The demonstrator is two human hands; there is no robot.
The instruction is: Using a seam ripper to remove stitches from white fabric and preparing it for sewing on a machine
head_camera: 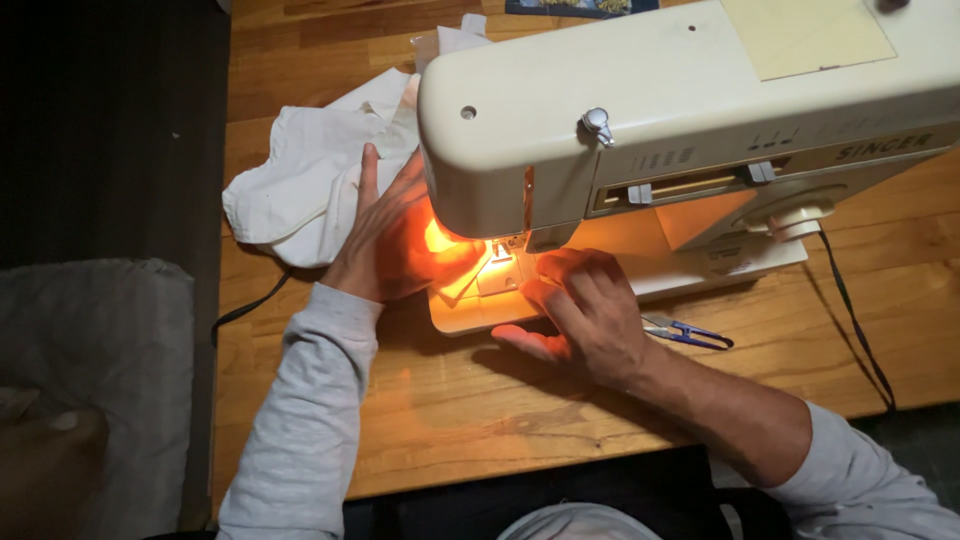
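Note:
A cream sewing machine (700, 110) stands on a wooden table (460, 410), its lamp glowing orange over the needle plate (498, 275). White cloth (300, 170) lies bunched to the machine's left and runs under its head. My left hand (385, 235) lies flat on the cloth, fingers spread, just left of the needle. My right hand (580, 315) rests on the machine bed in front of the needle, fingers curled and pinching the cloth edge near the presser foot. The needle itself is hidden under the machine head.
Small blue-handled thread snips (690, 333) lie on the table right of my right hand. A black cable (855, 320) runs down from the machine's right side, another (245, 310) off the left edge. A grey cushion (90, 380) sits lower left.

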